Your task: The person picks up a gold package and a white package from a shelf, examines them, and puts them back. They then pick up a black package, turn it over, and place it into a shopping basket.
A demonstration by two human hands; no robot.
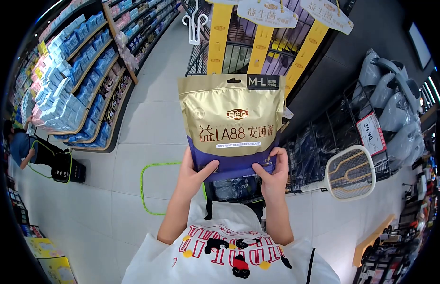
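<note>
A gold and purple pack of sanitary sleep pants (236, 125), marked M-L and LA88, is held upright in front of me with its printed front toward me. My left hand (191, 166) grips its lower left edge, thumb across the front. At the lower right edge, my right hand (273, 169) holds it the same way. The fingers behind the pack are partly hidden. Just beyond its top edge stands a wire display rack with yellow strips (221, 38) and white hanging signs (268, 13).
Curved shelves (90, 94) of blue and pink packs stand at left. A green-rimmed basket handle (142, 189) is below my left arm. To the right are an electric swatter (351, 173), a price sign (371, 133) and wrapped grey goods (395, 109). A person (23, 146) with a basket is far left.
</note>
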